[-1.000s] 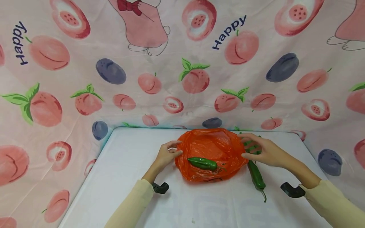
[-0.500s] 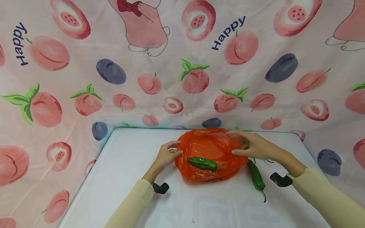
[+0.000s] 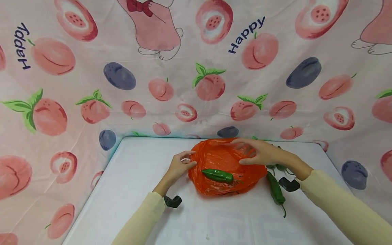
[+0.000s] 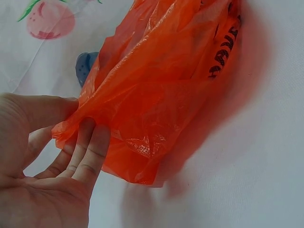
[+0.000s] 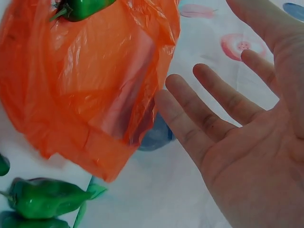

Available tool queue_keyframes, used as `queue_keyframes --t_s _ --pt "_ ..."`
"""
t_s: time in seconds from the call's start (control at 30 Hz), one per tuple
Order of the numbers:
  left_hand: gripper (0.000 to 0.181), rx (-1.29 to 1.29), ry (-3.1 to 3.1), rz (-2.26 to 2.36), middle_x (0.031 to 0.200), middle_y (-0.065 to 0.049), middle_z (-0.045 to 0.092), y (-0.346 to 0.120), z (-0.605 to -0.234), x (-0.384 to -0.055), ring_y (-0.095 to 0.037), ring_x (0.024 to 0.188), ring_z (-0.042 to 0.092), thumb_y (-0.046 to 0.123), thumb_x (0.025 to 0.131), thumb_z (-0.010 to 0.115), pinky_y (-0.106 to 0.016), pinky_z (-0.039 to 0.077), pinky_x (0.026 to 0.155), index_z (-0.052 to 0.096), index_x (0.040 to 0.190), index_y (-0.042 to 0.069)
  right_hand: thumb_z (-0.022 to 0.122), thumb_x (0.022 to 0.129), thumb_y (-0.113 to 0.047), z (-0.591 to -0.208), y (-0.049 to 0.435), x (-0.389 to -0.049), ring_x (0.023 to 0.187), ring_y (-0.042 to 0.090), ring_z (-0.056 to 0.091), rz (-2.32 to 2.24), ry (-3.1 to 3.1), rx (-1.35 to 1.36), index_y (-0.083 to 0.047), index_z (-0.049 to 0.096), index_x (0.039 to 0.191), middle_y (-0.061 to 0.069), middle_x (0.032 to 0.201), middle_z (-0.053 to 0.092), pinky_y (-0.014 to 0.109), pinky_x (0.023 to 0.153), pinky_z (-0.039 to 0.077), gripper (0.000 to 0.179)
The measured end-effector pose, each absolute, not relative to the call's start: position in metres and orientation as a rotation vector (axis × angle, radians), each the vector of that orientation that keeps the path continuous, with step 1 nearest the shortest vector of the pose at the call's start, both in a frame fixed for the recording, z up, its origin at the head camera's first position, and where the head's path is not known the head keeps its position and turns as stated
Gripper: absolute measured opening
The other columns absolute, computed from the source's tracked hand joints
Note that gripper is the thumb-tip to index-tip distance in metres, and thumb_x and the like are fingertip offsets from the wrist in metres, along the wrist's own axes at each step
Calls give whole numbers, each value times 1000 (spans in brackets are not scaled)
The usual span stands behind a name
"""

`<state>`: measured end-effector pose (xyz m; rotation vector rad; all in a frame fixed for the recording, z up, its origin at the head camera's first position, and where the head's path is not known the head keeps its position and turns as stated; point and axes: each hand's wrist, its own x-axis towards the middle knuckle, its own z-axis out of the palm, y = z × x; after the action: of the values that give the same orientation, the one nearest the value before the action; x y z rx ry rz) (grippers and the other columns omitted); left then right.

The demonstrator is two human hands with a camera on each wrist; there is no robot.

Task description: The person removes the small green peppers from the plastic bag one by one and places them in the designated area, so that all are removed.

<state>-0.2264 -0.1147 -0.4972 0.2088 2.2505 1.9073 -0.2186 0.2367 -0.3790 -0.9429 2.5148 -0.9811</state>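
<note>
A crumpled orange plastic bag (image 3: 218,156) lies toward the back of the white table, its mouth spread wide. Inside it, near the front, is a green pepper (image 3: 217,175). My left hand (image 3: 177,166) pinches the bag's left edge; thumb above and fingers below show in the left wrist view. Over the bag's right side hovers my right hand (image 3: 264,153), holding nothing. The right wrist view has its fingers (image 5: 202,114) straight and spread, fingertips right at the bag's edge.
One green pepper (image 3: 276,190) with a long stem lies to the right of the bag. More green peppers (image 3: 281,167) are partly hidden behind my right wrist. A fruit-print cloth (image 3: 171,112) hangs behind the table (image 3: 147,163).
My right hand has moved left, from beside the bag's right edge to over its right side. My left hand, the bag and the pepper in it have stayed put.
</note>
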Motion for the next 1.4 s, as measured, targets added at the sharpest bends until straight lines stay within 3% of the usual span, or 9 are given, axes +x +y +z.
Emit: queue_keyframes --t_s 0.3,0.5,0.93,1.17,1.4 --pt "43 216 2245 1906 119 -15 60 -116 -498 -228 -17 81 68 2 93 74 -29 59 79 66 135 7 81 90 -34 -387 213 -230 112 25 62 -938 2510 -905 -21 52 147 6 131 63 50 94 55 65" --pt "43 219 2239 1901 119 -15 60 -117 -498 -228 -17 80 67 3 94 73 -30 59 79 65 136 7 81 90 -37 -396 199 -238 118 26 61 -904 2480 -922 -22 53 146 5 131 63 49 95 55 64" --pt "42 222 2252 1898 120 -17 60 -118 -499 -228 -15 79 66 3 94 73 -31 59 79 64 136 6 79 93 -26 -416 179 -254 123 38 59 -856 2332 -912 -19 51 147 8 134 60 42 95 56 62" --pt "42 212 2251 1905 120 -17 60 -118 -500 -228 -15 80 67 3 94 73 -32 59 80 65 135 6 78 93 -23 -431 171 -259 126 37 58 -806 2311 -905 -18 50 150 14 141 58 42 94 56 64" --pt "43 213 2244 1903 122 -18 60 -118 -499 -228 -15 81 68 3 94 73 -30 59 78 64 136 6 79 93 -20 -444 167 -262 127 33 56 -791 2261 -848 -20 51 149 11 141 58 46 96 55 63"
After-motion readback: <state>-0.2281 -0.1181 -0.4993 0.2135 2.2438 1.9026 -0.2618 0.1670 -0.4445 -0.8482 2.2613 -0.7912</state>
